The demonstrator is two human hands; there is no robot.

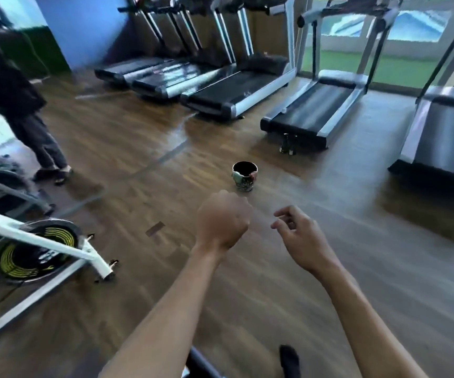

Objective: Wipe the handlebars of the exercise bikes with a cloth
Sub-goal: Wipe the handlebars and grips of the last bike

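Cloths point(237, 175) hang over the bucket point(245, 177) rim on the floor, ahead of both empty hands: left hand point(221, 221) fisted, right hand point(300, 236) loosely open. A hasty grab could tip the bucket.

A gym hall is shown, floored in dark brown wood planks point(144, 148) on which daylight is reflected in pale streaks. Three treadmills point(231, 96) are lined up side by side at the far end, close together, before a blue wall point(84, 25). Two further treadmills point(318, 107) are set to the right, apart from the first row, facing large windows point(416, 25) through which green ground is seen (the view outside is blurred). A green panel point(43, 47) is placed low on the left beside the blue wall. A small dark patterned bucket point(244, 176) is stood on the open floor in the middle. A second person's legs point(43, 143) are seen at the left.
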